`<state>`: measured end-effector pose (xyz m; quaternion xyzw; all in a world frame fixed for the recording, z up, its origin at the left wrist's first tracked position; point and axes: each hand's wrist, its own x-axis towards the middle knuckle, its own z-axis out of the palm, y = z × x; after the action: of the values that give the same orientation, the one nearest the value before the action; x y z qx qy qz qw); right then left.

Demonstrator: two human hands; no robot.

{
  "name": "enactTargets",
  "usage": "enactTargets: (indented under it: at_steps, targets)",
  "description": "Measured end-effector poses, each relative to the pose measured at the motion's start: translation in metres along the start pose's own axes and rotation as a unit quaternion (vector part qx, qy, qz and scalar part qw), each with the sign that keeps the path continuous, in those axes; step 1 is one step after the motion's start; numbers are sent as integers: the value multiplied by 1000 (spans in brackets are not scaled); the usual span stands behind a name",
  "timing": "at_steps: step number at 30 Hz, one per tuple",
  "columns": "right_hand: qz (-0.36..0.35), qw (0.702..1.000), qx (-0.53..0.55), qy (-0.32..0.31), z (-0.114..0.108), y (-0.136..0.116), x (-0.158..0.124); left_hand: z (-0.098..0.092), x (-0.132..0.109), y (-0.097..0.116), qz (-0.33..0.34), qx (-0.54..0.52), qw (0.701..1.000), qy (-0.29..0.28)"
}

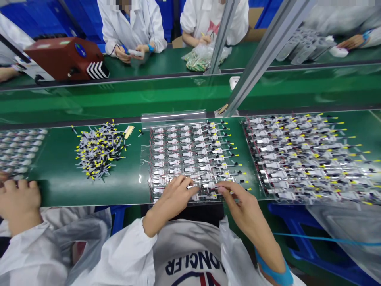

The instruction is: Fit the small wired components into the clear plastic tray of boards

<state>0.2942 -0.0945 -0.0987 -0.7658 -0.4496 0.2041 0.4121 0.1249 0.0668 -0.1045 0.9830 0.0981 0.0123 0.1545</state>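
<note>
A clear tray in front of me holds rows of small white electronic assemblies with black ends, several with yellow-tipped leads on the right side. Over the tray's near rows, my left hand has its fingers curled and its thumb beside one assembly; what its fingertips hold is hidden. My right hand pinches thumb and forefinger at the end of a small white assembly in the near part of the tray. The two hands are a short way apart, with parts between them.
Left of the tray lies a pile of yellow-tipped grey pieces. A second filled tray stands on the right. A metal post and a clear divider rise behind. A neighbour's hand is at far left; co-workers sit opposite.
</note>
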Motion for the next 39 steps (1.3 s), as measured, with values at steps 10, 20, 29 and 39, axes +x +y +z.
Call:
enactTargets:
  at_steps: [10,20,29,39]
  targets:
    - [34,999,3,13,6,-7,2,-9,13,-3,77,88,992,-49]
    - [4,1000,2,-15,8,-6,7,-2,11,-13,63,-18,997,30]
    - [-23,992,-114,-45,33,-1,12,16,0,-8,-42,-147,983,101]
    - [-23,988,-131,-73,36,-8,18,26,-4,-3,-67,-187,972,124]
